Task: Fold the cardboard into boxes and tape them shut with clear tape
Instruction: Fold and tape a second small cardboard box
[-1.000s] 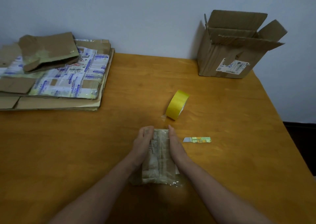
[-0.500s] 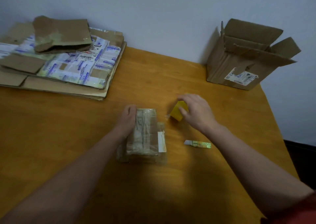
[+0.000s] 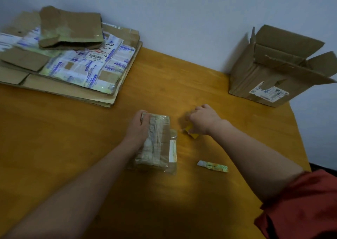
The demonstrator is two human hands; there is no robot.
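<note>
On the worktop (image 3: 73, 147), the left hand (image 3: 139, 127) clamps the small box (image 3: 158, 144); the right hand (image 3: 202, 120) has its grip round the tape roll (image 3: 193, 133). Taping looks to be in hand. Next, free the tape's end.

On the orange-brown wooden desk (image 3: 73, 147), the left hand (image 3: 139, 127) grips the far left edge of a small, tape-covered brown cardboard box (image 3: 158, 142). Just to its right, the right hand (image 3: 204, 120) curls over a yellow tape roll (image 3: 191, 132), mostly hiding it. A small green-and-yellow patterned cutter (image 3: 212, 166) lies nearer. A stack of flattened brown cardboard sheets (image 3: 73, 71) sits far left, and an open brown cardboard carton with a white label (image 3: 273, 71) far right. A red sleeve (image 3: 300, 207) covers the right upper arm.
</note>
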